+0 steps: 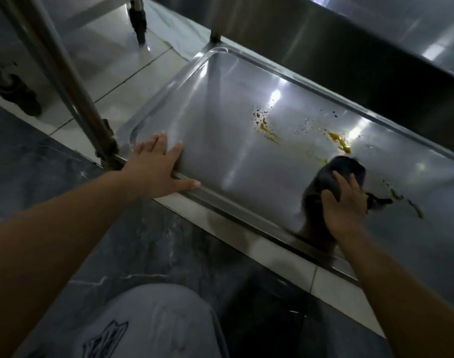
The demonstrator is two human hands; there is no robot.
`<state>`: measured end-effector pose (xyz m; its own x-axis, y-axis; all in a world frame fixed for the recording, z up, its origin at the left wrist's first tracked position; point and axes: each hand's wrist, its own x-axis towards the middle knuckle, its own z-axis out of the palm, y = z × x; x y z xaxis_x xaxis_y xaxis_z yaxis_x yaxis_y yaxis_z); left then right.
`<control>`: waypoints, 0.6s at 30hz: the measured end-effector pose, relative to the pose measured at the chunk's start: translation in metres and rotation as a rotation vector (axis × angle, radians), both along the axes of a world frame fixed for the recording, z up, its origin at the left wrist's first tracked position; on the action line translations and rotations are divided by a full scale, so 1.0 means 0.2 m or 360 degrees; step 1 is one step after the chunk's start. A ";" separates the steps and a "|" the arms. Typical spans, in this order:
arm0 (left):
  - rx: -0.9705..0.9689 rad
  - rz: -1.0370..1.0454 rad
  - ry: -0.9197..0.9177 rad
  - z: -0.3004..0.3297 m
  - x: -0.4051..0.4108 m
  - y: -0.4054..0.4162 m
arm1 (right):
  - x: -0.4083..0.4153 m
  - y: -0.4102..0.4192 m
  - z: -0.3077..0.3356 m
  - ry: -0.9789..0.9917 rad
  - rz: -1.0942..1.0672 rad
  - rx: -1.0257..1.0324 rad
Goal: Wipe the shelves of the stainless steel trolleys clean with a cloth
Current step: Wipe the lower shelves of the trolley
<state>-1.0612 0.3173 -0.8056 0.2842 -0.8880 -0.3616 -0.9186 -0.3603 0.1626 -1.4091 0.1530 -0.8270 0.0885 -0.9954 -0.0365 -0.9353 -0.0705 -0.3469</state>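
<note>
The bottom steel shelf [215, 104] of a trolley lies low in front of me, rimmed all round. Yellow-orange smears [339, 142] and dark specks dot its middle and right side. My right hand [346, 205] presses a dark cloth [346, 170] flat on the shelf, just below the smears. My left hand [160, 167] rests with spread fingers on the shelf's near rim at the left corner, holding nothing.
The trolley's near-left leg [73, 81] rises by my left hand, the far-left post [217, 16] stands at the far corner. An upper shelf [375, 29] overhangs the back right. A second trolley's caster [17, 91] and leg [138, 19] stand left. My knee [153, 321] is below.
</note>
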 end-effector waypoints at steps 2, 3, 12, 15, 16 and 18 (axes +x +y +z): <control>-0.0010 -0.0031 -0.0029 0.00 -0.06 -0.03 | -0.16 -0.03 0.00 -0.0001 -0.0187 0.0018; -0.0007 -0.0068 -0.0042 -0.01 -0.10 -0.05 | -0.20 -0.04 0.01 -0.0023 -0.0259 0.0050; 0.0168 -0.0533 -0.0094 0.05 -0.67 -0.41 | 0.07 0.09 0.03 0.0021 0.0646 -0.0022; 0.0334 -0.0401 -0.0108 0.08 -0.87 -0.47 | -0.08 0.03 0.08 -0.0066 0.1007 0.0103; 0.0389 -0.0366 -0.0138 0.08 -0.90 -0.48 | -0.17 0.00 0.08 -0.0078 0.1009 0.0106; 0.0467 -0.0302 -0.0180 0.08 -0.94 -0.50 | -0.39 -0.06 0.07 -0.0123 0.0819 0.0062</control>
